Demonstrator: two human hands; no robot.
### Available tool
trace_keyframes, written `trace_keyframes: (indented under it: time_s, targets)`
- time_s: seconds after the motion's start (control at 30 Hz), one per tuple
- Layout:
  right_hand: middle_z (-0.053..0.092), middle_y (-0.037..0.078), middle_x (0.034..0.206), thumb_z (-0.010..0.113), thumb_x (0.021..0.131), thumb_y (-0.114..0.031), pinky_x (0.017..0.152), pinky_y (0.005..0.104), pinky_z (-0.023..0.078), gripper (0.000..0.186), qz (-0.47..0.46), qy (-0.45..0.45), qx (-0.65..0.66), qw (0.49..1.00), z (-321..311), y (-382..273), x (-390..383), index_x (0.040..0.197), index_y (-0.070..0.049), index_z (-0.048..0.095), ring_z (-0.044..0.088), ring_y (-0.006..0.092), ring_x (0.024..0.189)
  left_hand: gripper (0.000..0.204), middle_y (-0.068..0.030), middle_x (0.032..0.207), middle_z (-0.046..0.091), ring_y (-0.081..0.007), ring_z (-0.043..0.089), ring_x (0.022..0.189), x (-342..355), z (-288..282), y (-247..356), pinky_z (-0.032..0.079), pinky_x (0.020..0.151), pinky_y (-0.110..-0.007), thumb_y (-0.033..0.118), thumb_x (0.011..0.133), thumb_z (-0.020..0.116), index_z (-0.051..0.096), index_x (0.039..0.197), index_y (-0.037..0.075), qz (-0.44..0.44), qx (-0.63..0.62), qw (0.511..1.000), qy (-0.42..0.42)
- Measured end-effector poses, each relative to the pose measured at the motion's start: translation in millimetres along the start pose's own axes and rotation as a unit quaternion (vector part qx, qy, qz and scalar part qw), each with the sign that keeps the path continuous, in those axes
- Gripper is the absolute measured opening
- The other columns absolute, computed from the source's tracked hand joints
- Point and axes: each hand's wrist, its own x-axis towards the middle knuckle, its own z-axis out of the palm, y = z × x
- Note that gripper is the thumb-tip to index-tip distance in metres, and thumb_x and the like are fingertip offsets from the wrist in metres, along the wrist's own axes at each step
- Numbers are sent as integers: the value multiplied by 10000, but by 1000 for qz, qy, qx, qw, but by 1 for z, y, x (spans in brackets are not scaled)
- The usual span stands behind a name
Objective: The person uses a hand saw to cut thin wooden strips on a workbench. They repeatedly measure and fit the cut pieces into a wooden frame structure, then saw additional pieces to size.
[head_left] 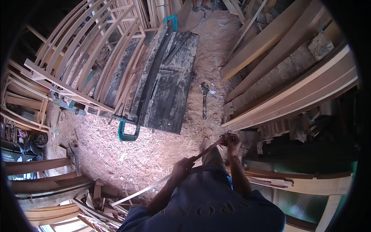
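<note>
Left hand (183, 170) and right hand (231, 142), apart, gripped wood strip (208, 150), apparently unattached; slatted frame (58, 81) seemed largely built.

Wood shavings cover the floor (104, 135), spread thick around the dark, scuffed counter (176, 91). A slatted wooden frame (83, 56) with curved bars stands along the counter's left edge. Narrow upright slats (157, 11) are gathered beyond its far left corner. Off its right edge, well apart, long heavy beams (266, 40) are stacked at a slant. Out past the near left corner lie curved timbers (36, 166) and a heap of offcuts (104, 207). Pale light brightens the shavings near the counter's near edge; the room's outer reaches fall into shadow.
</note>
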Motion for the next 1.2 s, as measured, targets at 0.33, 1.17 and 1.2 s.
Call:
trace_keyframes:
  time_s: [0.33, 1.17, 1.2]
  targets:
    - [685, 154, 1001, 622, 935, -192, 653, 336, 585, 321, 55, -96, -160, 981, -23, -36, 133, 1195, -7, 591, 709, 243, 796, 471, -150, 843, 654, -379, 646, 792, 122, -39, 69, 516, 743, -471, 457, 771, 711, 658, 1063, 91, -124, 81, 989, -15]
    - [671, 176, 1056, 617, 928, -156, 841, 418, 527, 330, -175, -418, -533, 715, 275, -139, 442, 1245, -67, 588, 660, 339, 973, 257, -110, 949, 679, -324, 663, 864, 299, -60, -16, 532, 704, -438, 137, 908, 639, 673, 1160, 167, -241, 42, 889, 387]
    - [652, 184, 1098, 618, 923, -151, 878, 425, 510, 370, -197, -422, -547, 695, 297, -147, 458, 1278, -66, 558, 635, 342, 1019, 266, -111, 943, 674, -321, 659, 850, 308, -65, -16, 531, 709, -430, 133, 901, 646, 673, 1162, 171, -240, 37, 882, 404]
